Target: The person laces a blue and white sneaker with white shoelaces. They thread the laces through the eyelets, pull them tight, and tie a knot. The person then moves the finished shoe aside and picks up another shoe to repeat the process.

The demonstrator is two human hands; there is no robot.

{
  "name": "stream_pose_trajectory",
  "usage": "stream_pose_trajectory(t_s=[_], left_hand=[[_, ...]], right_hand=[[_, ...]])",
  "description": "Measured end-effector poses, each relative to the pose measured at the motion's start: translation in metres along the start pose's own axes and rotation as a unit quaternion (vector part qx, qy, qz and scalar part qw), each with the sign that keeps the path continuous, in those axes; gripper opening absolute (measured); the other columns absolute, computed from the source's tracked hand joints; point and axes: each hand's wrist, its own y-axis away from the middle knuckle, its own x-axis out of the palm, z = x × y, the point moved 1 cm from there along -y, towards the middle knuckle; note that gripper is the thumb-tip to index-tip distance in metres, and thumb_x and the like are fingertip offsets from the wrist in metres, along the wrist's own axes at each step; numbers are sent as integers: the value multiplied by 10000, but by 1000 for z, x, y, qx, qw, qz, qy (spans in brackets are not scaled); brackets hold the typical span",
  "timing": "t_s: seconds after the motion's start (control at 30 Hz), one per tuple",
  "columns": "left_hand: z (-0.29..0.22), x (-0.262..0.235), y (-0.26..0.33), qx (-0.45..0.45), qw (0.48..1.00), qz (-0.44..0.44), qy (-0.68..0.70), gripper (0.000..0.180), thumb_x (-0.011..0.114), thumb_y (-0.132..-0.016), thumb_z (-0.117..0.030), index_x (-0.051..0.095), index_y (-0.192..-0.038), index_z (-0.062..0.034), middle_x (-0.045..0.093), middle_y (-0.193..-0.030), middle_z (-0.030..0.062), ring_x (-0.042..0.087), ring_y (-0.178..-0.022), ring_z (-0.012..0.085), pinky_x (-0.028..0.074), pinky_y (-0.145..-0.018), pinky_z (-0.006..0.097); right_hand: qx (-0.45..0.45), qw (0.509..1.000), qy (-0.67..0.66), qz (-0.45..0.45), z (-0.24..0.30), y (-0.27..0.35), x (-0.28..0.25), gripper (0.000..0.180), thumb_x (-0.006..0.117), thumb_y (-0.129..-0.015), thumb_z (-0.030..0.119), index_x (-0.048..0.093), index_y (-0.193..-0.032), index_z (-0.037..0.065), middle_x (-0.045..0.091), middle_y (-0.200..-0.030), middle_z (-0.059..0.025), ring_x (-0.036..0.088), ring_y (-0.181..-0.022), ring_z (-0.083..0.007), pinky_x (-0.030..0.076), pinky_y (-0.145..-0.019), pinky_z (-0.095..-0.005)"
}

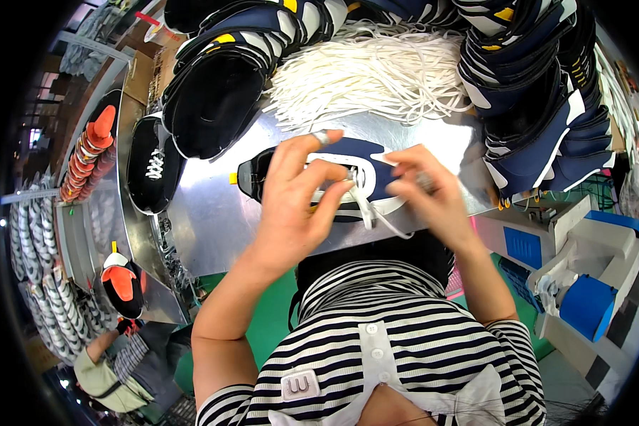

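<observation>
A navy, white and black shoe upper (348, 148) lies on its side-to-side length across the metal table in front of me. My left hand (298, 188) is over its black heel end. Thumb and forefinger pinch a white shoelace (366, 209) at the white eyelet panel (368, 174), and the lace's loose ends hang toward my body. My right hand (429, 188) is at the upper's toe end, its fingers bent and smeared by motion. Whether it grips any lace does not show. The eyelets beneath my left fingers are partly hidden.
A heap of white laces (369, 74) lies beyond the upper. Stacked uppers stand at far left (216, 103) and right (525, 92). A black upper with white lacing (153, 167) sits left. Beside me at right is a grey-and-blue machine (575, 284). Another person (113, 369) is at lower left.
</observation>
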Motion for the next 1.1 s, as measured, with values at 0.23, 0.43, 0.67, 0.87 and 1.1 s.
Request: stream_pose_trajectory(t_s=[0.23, 0.43, 0.67, 0.87, 1.1], left_hand=[[18, -7, 25, -88, 994, 23, -58, 273, 732, -826, -49, 638, -1080, -12, 663, -1113, 136, 607, -985, 228, 484, -749, 306], [57, 16, 25, -553, 676, 199, 444, 553, 524, -988, -531, 620, -1160, -14, 659, -995, 88, 625, -903, 156, 503, -832, 278], [36, 46, 36, -464, 811, 24, 356, 236, 737, -890, -189, 671, -1015, 0, 678, -876, 42, 617, -691, 95, 481, -577, 243], [27, 44, 43, -393, 867, -25, 304, 194, 757, -861, -121, 693, -996, 4, 702, -905, 33, 647, -768, 86, 506, -653, 232], [23, 43, 42, -378, 878, -21, 294, 179, 740, -867, -82, 686, -1010, 12, 705, -911, 43, 653, -790, 97, 516, -697, 243]], right_hand=[[227, 943, -245, -8, -18, -7, 32, 125, 659, -925, 83, 644, -1012, -6, 635, -827, -11, 530, -628, -55, 442, -571, -206], [200, 972, -124, -31, -31, -10, 48, 323, 719, -868, 101, 588, -1150, 14, 691, -827, -71, 571, -596, -86, 464, -561, -243], [142, 986, 83, -23, -20, -8, 51, 366, 736, -828, 138, 575, -1138, 31, 693, -820, -141, 681, -817, -305, 513, -718, -367], [54, 998, 39, 4, -7, 2, 41, 237, 676, -894, 142, 557, -1047, 7, 693, -832, -149, 684, -796, -328, 515, -712, -385], [84, 988, 100, 77, -2, 2, 24, 153, 608, -929, 142, 556, -979, 7, 694, -834, -155, 675, -737, -340, 509, -676, -411]])
